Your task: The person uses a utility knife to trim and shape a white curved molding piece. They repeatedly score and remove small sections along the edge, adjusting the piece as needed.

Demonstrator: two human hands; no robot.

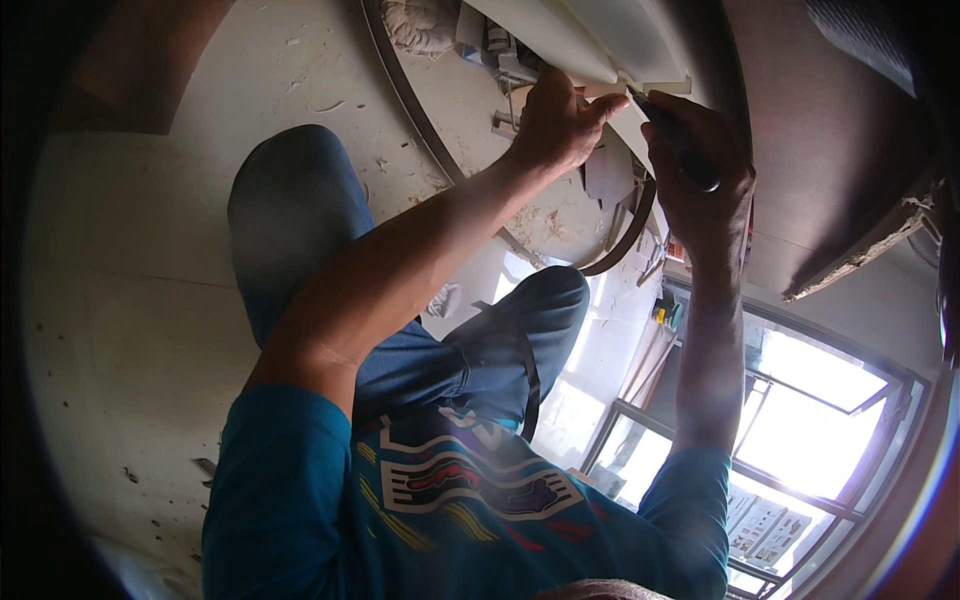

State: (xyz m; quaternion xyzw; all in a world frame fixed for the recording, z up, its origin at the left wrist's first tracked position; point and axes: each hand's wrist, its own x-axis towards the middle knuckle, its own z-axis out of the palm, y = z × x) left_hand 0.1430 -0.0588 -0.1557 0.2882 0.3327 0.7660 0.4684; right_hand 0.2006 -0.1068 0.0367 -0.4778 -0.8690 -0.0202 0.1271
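Observation:
My right hand (700, 170) is closed around a dark-handled tool (685, 150) with a rounded butt. Its thin tip meets the lower edge of a white panel (640, 40) above me; whether it is a blade or a driver I cannot tell. Just left of the tip, my left hand (560, 125) grips the panel's edge. Its thumb stretches toward the tool's tip, while its other fingers curl at the panel and are partly hidden.
A long brown strip (405, 95) curls across the pale floor (120, 330), among shavings. Upper right hangs a large brown panel (830, 130) with a ragged edge. A cloth bundle (420, 25) lies at the top. Bright windows (810, 420) stand lower right. My bent knees are below my arms.

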